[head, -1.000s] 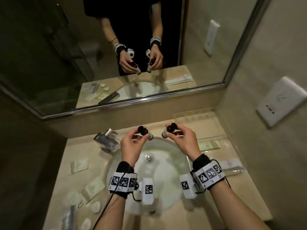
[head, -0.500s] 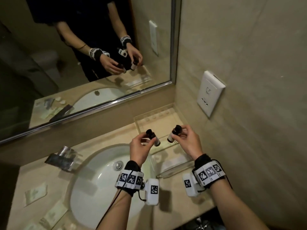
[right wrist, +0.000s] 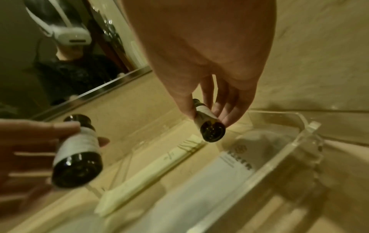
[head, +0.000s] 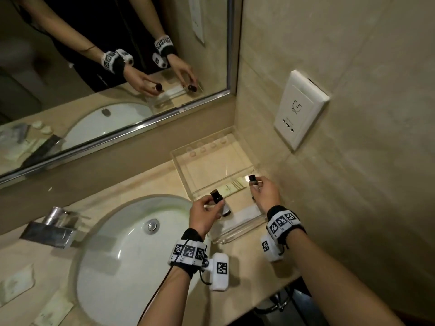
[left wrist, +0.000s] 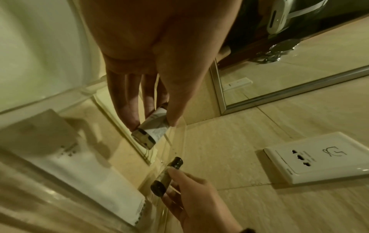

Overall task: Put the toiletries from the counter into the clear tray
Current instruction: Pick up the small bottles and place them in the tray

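Two small dark glass bottles, one pinched in my left hand point(head: 204, 214), one point(head: 252, 180) in my right hand point(head: 266, 192), hang over the clear acrylic tray point(head: 179, 158); pale sachets, perhaps several, wait on the beige tabletop point(head: 131, 184).

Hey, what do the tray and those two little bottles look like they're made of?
Tray: clear hard plastic, probably acrylic; thick glossy walls, counter visible through it.
Left bottle and right bottle: dark brown and glossy, glass or plastic, cannot tell which; black caps, pale labels that look like paper.
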